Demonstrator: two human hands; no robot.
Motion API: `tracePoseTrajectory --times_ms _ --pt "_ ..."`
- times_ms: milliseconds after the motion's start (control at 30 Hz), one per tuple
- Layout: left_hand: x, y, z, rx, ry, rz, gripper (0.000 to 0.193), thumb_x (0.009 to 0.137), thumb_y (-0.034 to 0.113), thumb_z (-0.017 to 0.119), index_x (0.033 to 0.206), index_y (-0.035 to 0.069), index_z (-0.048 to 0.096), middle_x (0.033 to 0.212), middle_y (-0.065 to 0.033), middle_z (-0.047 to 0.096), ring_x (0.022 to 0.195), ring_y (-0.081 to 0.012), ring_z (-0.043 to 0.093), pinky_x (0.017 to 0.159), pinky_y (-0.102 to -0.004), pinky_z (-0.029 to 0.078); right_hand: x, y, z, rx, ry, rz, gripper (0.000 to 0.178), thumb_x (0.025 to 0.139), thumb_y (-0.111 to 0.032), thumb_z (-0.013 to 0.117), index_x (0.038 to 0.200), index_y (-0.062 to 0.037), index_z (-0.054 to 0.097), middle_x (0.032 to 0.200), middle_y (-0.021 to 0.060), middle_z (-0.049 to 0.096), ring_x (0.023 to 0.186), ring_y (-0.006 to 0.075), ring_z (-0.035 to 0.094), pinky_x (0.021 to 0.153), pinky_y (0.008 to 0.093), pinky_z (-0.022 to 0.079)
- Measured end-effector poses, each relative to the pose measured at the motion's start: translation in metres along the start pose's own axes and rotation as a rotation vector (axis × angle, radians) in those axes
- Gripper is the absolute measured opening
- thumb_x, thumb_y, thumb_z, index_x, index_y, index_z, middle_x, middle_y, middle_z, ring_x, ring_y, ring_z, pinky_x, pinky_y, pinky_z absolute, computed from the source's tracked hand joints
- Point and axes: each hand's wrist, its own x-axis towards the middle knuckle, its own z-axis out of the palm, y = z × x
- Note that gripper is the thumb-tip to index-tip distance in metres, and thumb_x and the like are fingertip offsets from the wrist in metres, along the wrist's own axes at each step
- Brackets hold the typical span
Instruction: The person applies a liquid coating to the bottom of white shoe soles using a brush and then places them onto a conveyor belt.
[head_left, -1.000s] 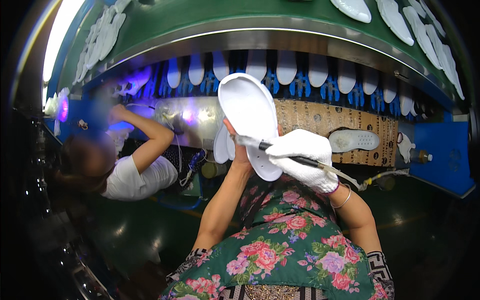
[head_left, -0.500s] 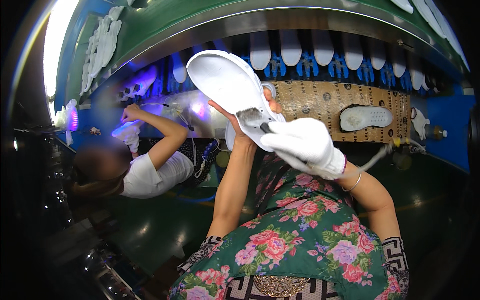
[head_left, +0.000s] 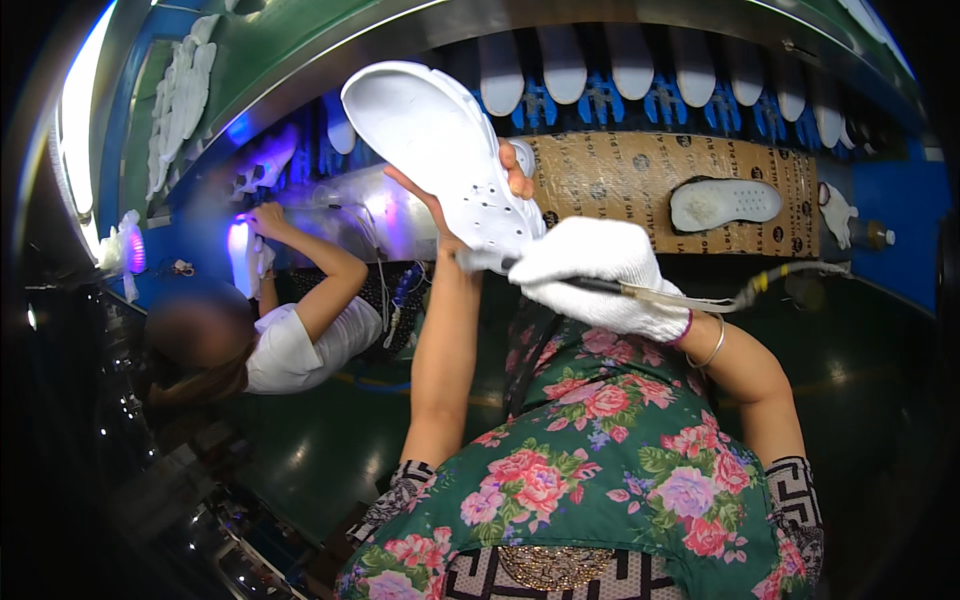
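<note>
My bare left hand grips a white moulded shoe dotted with small holes, holding it tilted in front of me. Its thumb and fingers show on either side of the shoe, and the palm is partly hidden. In a white knit glove, my right hand is closed round a thin dark-handled brush. The blurred bristles are at the lower end of the shoe; whether they touch it I cannot tell. From the brush's rear a pale hose runs off to the right.
Cardboard covers the bench ahead, with a white perforated shoe piece on it. White shoe forms on blue holders line the back. A white glove and a bottle are at right. A co-worker works at left under violet light.
The shoe has moved up and left with my left hand. My right hand has shifted slightly left, and the brush has left the shoe's holed area for its lower end.
</note>
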Motion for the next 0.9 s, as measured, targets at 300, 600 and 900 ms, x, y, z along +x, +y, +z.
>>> tracePoseTrajectory --times_ms 300,600,900 --pt "0.009 0.016 0.0 0.266 0.16 -0.125 0.111 0.065 0.091 0.041 0.133 0.003 0.044 0.099 -0.0239 0.062 0.073 -0.0336 0.067 0.055 -0.0432 0.059 -0.004 -0.003 0.002 0.026 -0.124 0.001 0.022 0.073 -0.002 0.074 0.095 -0.0085 0.072 0.089 0.0099 0.07 0.076 0.025 0.068 0.068 0.032 0.054" --pt "0.017 0.03 -0.011 0.411 0.426 -0.295 0.1 0.069 0.077 0.057 0.134 0.001 0.047 0.112 -0.0225 0.063 0.082 -0.0358 0.069 0.065 -0.0498 0.062 0.002 0.005 -0.004 -0.178 -0.197 -0.094 0.027 0.073 0.0 0.073 0.099 -0.0083 0.07 0.087 0.01 0.068 0.075 0.0259 0.067 0.068 0.0321 0.054" --pt "0.086 0.068 0.021 0.57 0.132 -0.117 0.085 0.089 0.073 0.03 0.134 0.003 0.048 0.113 -0.015 0.065 0.099 -0.0231 0.065 0.084 -0.0383 0.055 0.013 0.004 -0.017 0.604 0.324 0.745 0.017 0.081 0.002 0.065 0.097 0.005 0.066 0.077 0.0056 0.062 0.051 0.0077 0.047 0.044 0.0187 0.033"
